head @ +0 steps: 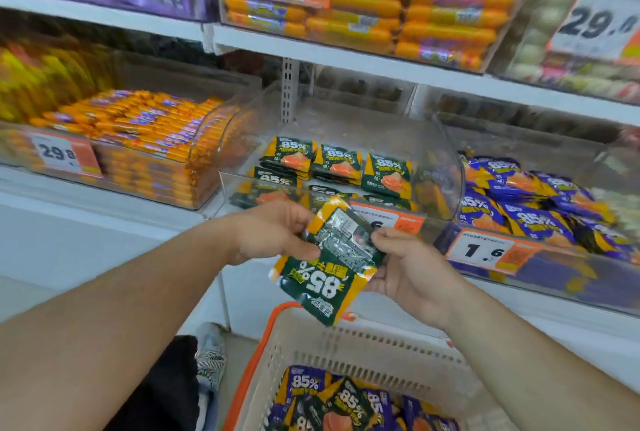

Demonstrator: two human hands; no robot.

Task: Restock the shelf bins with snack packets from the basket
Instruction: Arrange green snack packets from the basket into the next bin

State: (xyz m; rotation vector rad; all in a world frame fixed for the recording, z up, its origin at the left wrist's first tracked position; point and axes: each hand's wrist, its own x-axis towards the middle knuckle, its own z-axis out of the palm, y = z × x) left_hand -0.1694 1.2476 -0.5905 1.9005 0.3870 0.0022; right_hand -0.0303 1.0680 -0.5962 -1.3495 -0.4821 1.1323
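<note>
**Operator:** Green and yellow foil was what I had in hand: two green packets [325, 268], held in front of me above the basket [377, 344]. The upper one showed its silvery back, the lower one its printed front, upside down to me. My left hand [273, 233] pinched them at nine o'clock, thumb on top, and my right hand [412, 268] pinched them at three o'clock. Both grips were narrow and closed on foil.

**Reviewer:** Where did they belong?

**Operator:** At twelve o'clock, just beyond my hands, stood the clear bin [346, 139] with matching green stock [337, 164] in neat stacks at its back and room at the front. At two o'clock was the bin of purple packets [530, 202], at ten o'clock the bin of orange sausages [138, 139].

**Reviewer:** How would you have done the step well?

**Operator:** I judged the two should be squared up first, both faces turned the same way and the print upright like the stacks. Then carry them over the bin's front lip and lay them flat in the near row. The basket at six o'clock held green and purple packets mixed, so sorting by colour mattered before each reach.
</note>
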